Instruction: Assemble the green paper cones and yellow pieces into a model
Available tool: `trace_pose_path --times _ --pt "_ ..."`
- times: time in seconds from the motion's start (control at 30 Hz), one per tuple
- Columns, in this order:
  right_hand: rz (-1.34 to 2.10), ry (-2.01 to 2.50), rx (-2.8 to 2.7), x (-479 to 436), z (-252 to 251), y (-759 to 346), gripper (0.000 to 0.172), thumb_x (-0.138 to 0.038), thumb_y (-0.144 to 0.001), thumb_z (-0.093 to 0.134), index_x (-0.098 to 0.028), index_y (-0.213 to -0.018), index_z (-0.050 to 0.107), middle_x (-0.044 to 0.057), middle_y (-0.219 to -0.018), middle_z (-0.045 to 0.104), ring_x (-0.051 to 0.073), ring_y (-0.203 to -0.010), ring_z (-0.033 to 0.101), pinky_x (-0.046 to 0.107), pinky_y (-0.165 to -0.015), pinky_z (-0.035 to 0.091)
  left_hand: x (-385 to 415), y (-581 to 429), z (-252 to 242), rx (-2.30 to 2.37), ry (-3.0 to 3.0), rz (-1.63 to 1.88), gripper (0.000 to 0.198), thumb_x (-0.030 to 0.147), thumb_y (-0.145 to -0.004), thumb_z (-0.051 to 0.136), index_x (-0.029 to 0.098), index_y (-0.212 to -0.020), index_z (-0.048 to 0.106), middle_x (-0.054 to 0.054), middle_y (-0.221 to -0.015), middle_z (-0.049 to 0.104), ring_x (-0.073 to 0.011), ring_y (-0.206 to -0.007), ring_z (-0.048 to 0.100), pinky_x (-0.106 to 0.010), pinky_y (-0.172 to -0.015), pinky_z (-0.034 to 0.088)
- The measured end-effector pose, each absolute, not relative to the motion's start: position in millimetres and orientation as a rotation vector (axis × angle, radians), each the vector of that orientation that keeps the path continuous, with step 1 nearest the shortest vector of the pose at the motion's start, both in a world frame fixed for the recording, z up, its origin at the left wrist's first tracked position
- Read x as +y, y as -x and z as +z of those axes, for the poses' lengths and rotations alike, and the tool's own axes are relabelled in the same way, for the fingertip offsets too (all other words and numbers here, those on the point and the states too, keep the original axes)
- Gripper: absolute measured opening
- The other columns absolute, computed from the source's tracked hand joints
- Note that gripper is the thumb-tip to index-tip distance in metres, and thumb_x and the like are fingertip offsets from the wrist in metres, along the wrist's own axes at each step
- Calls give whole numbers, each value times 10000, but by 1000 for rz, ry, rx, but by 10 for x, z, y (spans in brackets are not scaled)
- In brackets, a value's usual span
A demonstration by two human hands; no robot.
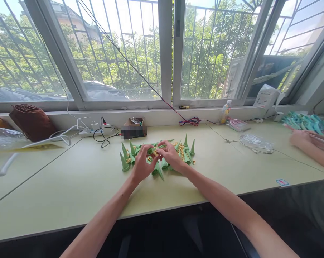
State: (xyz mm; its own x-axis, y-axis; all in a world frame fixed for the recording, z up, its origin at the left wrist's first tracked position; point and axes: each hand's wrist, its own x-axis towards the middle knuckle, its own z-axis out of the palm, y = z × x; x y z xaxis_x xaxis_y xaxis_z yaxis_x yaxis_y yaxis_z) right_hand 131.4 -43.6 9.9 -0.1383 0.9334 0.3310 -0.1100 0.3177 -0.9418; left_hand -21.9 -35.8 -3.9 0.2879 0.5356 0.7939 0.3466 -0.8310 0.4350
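Observation:
Over a pile of green plastic cones, my two hands meet with bent fingers. My left hand is closed around a green cone, mostly hidden by the fingers. My right hand pinches a small yellowish piece against it. Around them, one green cone stands upright at the left and another at the right. In front of my fingers a cone lies on its side. Small yellow pieces are scattered among the cones.
On the pale table, a small box stands behind the pile. A power strip with cables lies to its left, near a brown pouch. A bottle stands by the window. At the right, another person's hands work near turquoise items.

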Motion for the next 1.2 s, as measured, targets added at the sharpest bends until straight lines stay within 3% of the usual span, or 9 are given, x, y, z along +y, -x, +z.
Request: trace_pose_path --times 0.47,0.93,1.2 --pt "1130 844 -1424 -426 76 -1286 265 -434 -831 607 -171 -819 574 5 -669 620 111 -594 586 201 -493 464 -360 221 10 903 -2444 1620 201 249 -861 619 217 -1041 535 -45 -976 526 -144 -826 584 -273 -681 578" --pt "1066 820 -1571 -385 48 -1298 415 -511 -881 507 -155 -690 605 2 -610 561 97 -530 511 209 -487 440 -334 250 -2 902 -2445 1615 224 236 -847 631 218 -1051 539 -61 -1046 573 -170 -922 606 -300 -763 556" --pt "634 965 -1723 -387 -2 -1311 428 -411 -935 427 -183 -579 488 -22 -523 432 105 -504 390 235 -503 309 -320 232 -13 1007 -2493 1547 281 237 -837 618 209 -1108 549 -72 -1068 639 -191 -954 628 -284 -729 521"
